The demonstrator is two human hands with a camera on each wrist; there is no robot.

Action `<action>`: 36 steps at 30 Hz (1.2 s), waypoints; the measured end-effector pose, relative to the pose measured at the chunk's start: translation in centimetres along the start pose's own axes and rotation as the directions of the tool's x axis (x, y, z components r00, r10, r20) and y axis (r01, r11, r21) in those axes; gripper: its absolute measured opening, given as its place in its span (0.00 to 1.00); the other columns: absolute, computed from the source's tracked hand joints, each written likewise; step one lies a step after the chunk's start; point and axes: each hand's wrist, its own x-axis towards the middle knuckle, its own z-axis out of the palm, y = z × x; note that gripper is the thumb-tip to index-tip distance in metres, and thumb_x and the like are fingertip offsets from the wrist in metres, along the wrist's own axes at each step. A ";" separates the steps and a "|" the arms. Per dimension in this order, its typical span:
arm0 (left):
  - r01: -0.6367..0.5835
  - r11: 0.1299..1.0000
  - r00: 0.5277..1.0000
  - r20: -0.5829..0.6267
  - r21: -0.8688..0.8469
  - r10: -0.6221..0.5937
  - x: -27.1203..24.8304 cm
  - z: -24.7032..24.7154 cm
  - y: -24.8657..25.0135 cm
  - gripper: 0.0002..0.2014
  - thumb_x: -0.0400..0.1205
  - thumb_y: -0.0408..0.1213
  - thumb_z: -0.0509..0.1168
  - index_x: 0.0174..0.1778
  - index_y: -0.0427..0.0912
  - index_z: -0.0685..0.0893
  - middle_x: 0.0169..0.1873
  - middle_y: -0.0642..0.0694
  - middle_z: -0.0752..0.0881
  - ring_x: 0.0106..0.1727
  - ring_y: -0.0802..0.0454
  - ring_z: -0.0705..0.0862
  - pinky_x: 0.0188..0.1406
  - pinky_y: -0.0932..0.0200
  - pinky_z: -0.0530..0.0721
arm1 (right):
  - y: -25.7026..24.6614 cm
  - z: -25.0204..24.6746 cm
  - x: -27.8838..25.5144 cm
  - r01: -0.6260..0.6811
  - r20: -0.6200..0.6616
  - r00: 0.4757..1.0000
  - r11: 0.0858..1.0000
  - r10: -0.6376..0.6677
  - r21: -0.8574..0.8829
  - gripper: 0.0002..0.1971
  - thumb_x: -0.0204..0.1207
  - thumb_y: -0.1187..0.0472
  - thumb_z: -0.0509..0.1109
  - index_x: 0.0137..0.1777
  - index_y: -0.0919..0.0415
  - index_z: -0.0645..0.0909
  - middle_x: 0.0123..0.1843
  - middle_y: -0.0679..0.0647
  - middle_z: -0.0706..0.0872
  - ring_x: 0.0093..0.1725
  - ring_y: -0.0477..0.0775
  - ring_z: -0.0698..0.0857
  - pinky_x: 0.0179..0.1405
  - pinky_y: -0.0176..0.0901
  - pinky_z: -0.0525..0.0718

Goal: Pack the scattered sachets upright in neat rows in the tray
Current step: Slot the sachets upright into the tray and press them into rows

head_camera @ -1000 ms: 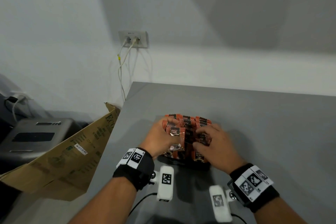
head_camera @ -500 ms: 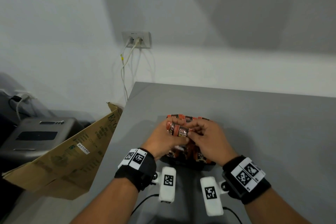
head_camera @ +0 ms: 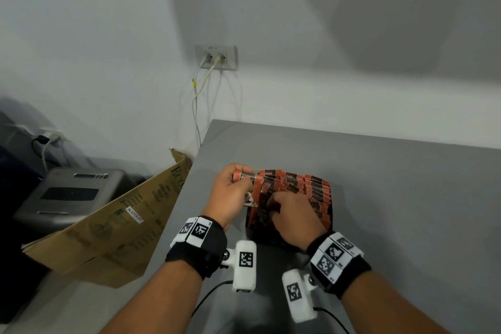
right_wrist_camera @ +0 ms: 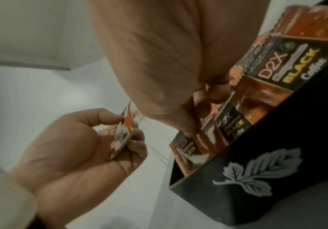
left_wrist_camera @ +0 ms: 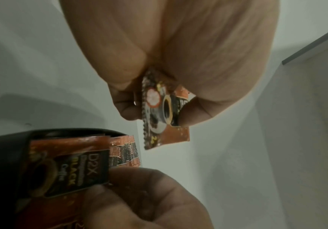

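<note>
A black tray [head_camera: 264, 239] with a leaf print [right_wrist_camera: 237, 178] stands on the grey table, packed with several upright orange-and-black coffee sachets [head_camera: 306, 187]. My left hand [head_camera: 245, 184] is raised at the tray's left side and pinches one sachet [left_wrist_camera: 163, 111] between thumb and fingers. My right hand [head_camera: 273, 207] is over the tray's near rows. Its fingers are curled in among the front sachets [right_wrist_camera: 235, 124], with the thumb against the frontmost sachet [left_wrist_camera: 77, 167]. The tray's inside is mostly hidden by the hands and sachets.
The grey table [head_camera: 393, 198] ends at its left edge just beside the tray. A brown cardboard box [head_camera: 113, 225] leans below that edge, next to a grey printer [head_camera: 73, 195]. White cables [head_camera: 196, 106] hang from a wall socket [head_camera: 217, 57].
The hands have parted from their meeting over the tray. My left hand carried a sachet up and to the left; my right hand dropped onto the near rows.
</note>
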 end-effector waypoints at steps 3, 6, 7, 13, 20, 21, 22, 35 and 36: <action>-0.011 0.999 1.000 -0.003 0.035 0.011 -0.2 -0.2 -0.4 0.15 0.79 0.18 0.62 0.53 0.43 0.83 0.37 0.45 0.87 0.31 0.55 0.85 0.28 0.61 0.81 | -0.1 0.8 0.3 0.027 0.020 0.999 0.993 -0.024 -0.117 0.14 0.80 0.67 0.66 0.61 0.56 0.88 0.55 0.53 0.91 0.53 0.53 0.89 0.54 0.47 0.89; -0.009 0.999 1.000 0.005 0.051 0.009 -0.3 -0.3 -0.5 0.14 0.80 0.19 0.62 0.53 0.42 0.82 0.39 0.42 0.89 0.34 0.49 0.87 0.32 0.55 0.85 | -0.1 0.9 0.2 0.058 0.027 0.998 0.989 -0.054 -0.138 0.13 0.80 0.64 0.68 0.60 0.54 0.89 0.54 0.51 0.90 0.54 0.51 0.87 0.57 0.45 0.87; -0.002 0.998 1.000 0.012 0.056 0.002 -0.3 -0.4 -0.7 0.13 0.81 0.19 0.62 0.53 0.42 0.82 0.40 0.41 0.90 0.35 0.48 0.88 0.32 0.54 0.86 | -0.1 0.4 0.1 0.053 0.005 0.999 0.994 -0.053 -0.099 0.12 0.80 0.63 0.70 0.60 0.53 0.89 0.54 0.48 0.89 0.54 0.48 0.86 0.58 0.43 0.86; -0.080 0.986 0.982 0.184 0.150 0.052 -0.3 1.2 -0.8 0.14 0.81 0.20 0.63 0.50 0.43 0.87 0.42 0.38 0.93 0.41 0.43 0.90 0.43 0.48 0.87 | -1.2 -4.8 -1.0 -0.017 -0.038 0.998 0.857 0.042 0.514 0.17 0.78 0.62 0.75 0.64 0.44 0.84 0.55 0.40 0.90 0.53 0.36 0.89 0.57 0.39 0.87; -0.127 0.917 0.986 0.146 0.379 0.077 0.6 1.5 -1.6 0.15 0.80 0.26 0.69 0.50 0.55 0.86 0.46 0.52 0.91 0.53 0.56 0.89 0.60 0.55 0.85 | 1.9 -5.9 -1.8 -0.061 -0.110 0.990 0.970 0.089 0.234 0.14 0.76 0.67 0.77 0.47 0.43 0.83 0.47 0.38 0.87 0.47 0.33 0.84 0.46 0.24 0.81; -0.121 0.906 0.988 0.139 0.405 0.070 0.7 1.1 -1.8 0.15 0.80 0.27 0.69 0.49 0.55 0.86 0.46 0.53 0.91 0.52 0.56 0.89 0.59 0.57 0.85 | 2.4 -5.5 -2.2 -0.069 -0.078 0.993 0.981 0.085 0.184 0.14 0.77 0.66 0.76 0.48 0.42 0.82 0.48 0.38 0.86 0.48 0.34 0.84 0.50 0.28 0.83; -0.122 0.896 0.988 0.140 0.428 0.068 0.8 0.8 -2.1 0.14 0.80 0.27 0.68 0.49 0.55 0.86 0.45 0.53 0.91 0.52 0.57 0.89 0.56 0.58 0.84 | 2.8 -4.8 -2.6 -0.074 -0.051 0.995 0.988 0.081 0.133 0.14 0.77 0.65 0.76 0.49 0.42 0.82 0.49 0.38 0.86 0.50 0.36 0.84 0.52 0.32 0.84; -0.346 0.581 0.928 0.360 0.736 0.097 0.0 0.4 -2.4 0.21 0.76 0.26 0.66 0.59 0.53 0.86 0.57 0.55 0.85 0.58 0.59 0.81 0.56 0.71 0.76 | 3.8 -0.5 -3.7 0.097 -0.147 0.981 0.977 -0.126 -0.191 0.13 0.76 0.55 0.76 0.60 0.49 0.88 0.57 0.42 0.86 0.59 0.47 0.76 0.66 0.47 0.74; -0.369 0.548 0.920 0.379 0.750 0.100 0.0 0.3 -2.4 0.22 0.75 0.27 0.66 0.62 0.52 0.85 0.60 0.55 0.84 0.61 0.57 0.79 0.62 0.65 0.77 | 4.1 -0.9 -3.8 0.085 -0.192 0.975 0.983 -0.115 -0.160 0.14 0.75 0.56 0.76 0.61 0.49 0.87 0.59 0.41 0.85 0.61 0.47 0.75 0.69 0.48 0.74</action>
